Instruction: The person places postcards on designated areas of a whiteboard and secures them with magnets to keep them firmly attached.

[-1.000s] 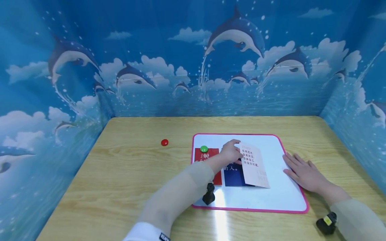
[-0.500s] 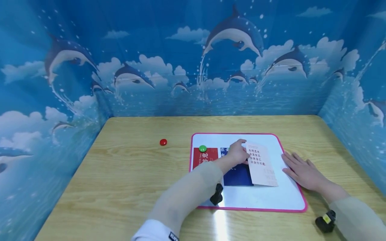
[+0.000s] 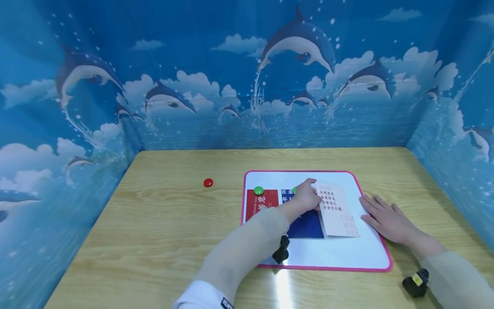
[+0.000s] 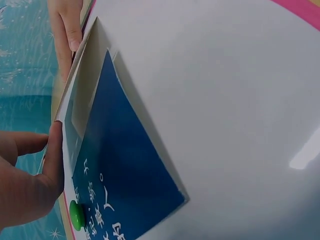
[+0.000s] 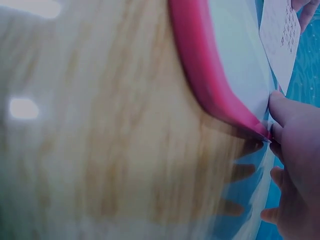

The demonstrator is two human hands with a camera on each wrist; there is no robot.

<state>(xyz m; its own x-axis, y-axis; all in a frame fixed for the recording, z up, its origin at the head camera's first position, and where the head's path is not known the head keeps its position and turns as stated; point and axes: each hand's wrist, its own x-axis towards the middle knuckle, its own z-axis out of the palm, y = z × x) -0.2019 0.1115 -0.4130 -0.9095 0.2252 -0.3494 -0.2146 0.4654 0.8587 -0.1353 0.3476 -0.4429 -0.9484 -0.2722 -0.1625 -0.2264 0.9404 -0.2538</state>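
A pale card (image 3: 337,216) printed with dark characters is pinched at its upper left edge between the thumb and fingers of my left hand (image 3: 306,197). In the left wrist view the card stands tilted over the whiteboard, beside a dark blue card (image 4: 127,155) whose upper part is partly covered. My right hand (image 3: 389,221) rests on the right rim of the pink-edged whiteboard (image 3: 328,255), fingers extended. The right wrist view has the thumb at the pink rim (image 5: 207,90). A red card (image 3: 269,197) lies at the board's left, partly behind my left arm.
One green magnet (image 3: 258,190) sits on the red card and another green magnet (image 4: 77,215) on the blue card's top. Left of the board, a red magnet (image 3: 208,183) lies on the wooden table (image 3: 154,240). A dolphin-printed curtain (image 3: 216,124) surrounds the table's back and sides.
My left hand has moved right with the pale card, uncovering more of the blue card and its green magnet. My right hand has stayed at the board's edge.
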